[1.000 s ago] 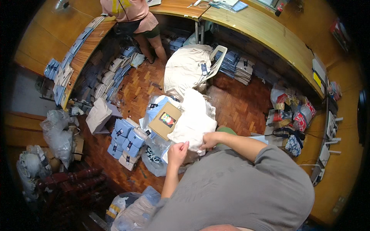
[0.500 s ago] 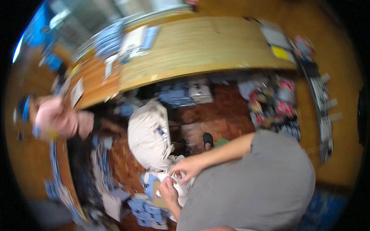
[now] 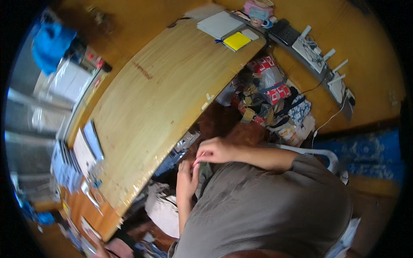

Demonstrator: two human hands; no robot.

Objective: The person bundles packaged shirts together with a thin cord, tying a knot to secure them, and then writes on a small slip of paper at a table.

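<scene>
My right hand [image 3: 215,150] and my left hand [image 3: 186,177] meet in front of my grey shirt, close to the long table's near edge. The fingertips of both are pinched together, touching or nearly so. Anything between them is too small to make out. Below and left of my left hand lies a bulky off-white cloth bundle [image 3: 161,208], partly hidden by my forearm. Under the table edge, left of the hands, plastic-wrapped blue garments [image 3: 174,157] show.
A long wooden table [image 3: 150,103] holds folded blue shirts [image 3: 64,165], white papers [image 3: 219,25] and a yellow notebook [image 3: 236,41]. Bagged goods [image 3: 275,90] pile up beyond its right end. A shelf [image 3: 297,47] carries routers. Another person's hand [image 3: 101,249] appears lower left.
My view has swung right, so the table's right end and the shelf are nearer. My hands have left the pale cloth they were over and are now up against my body, still together.
</scene>
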